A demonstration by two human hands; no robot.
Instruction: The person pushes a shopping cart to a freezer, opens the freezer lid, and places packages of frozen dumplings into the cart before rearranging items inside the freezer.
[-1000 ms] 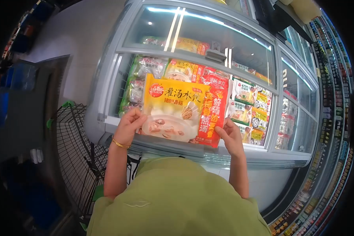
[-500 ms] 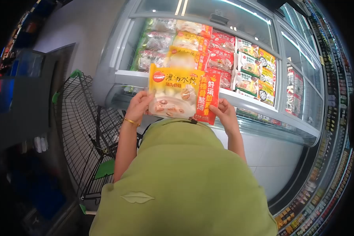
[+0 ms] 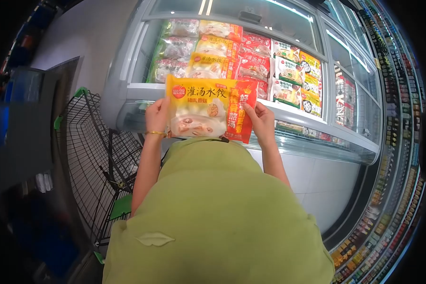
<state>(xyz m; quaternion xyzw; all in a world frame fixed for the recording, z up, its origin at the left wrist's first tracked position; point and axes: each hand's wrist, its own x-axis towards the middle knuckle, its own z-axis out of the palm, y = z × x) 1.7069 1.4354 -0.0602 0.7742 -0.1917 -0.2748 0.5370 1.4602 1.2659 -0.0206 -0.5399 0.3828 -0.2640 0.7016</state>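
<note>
A yellow and red dumpling bag (image 3: 206, 109) is held upright in front of my body, its printed front facing me. My left hand (image 3: 158, 115) grips its left edge, a gold bangle on the wrist. On the right edge, the thumb and fingers of my right hand (image 3: 260, 120) pinch the red part. Just beyond the bag, an open section of a freezer (image 3: 312, 123) holds rows of similar yellow bags (image 3: 206, 65), red bags (image 3: 254, 65), green-edged bags (image 3: 175, 47) and white-and-green bags (image 3: 288, 71).
A black wire shopping cart (image 3: 92, 146) with green corners stands at my left. The freezer's front rail runs across just beyond my hands, with glass lids (image 3: 288, 23) at the back and right. Stocked shelves (image 3: 397, 142) line the far right.
Both hands have brought the bag down and closer to my body since the first frame. More of the freezer's rows show now. The bag stays held at both edges.
</note>
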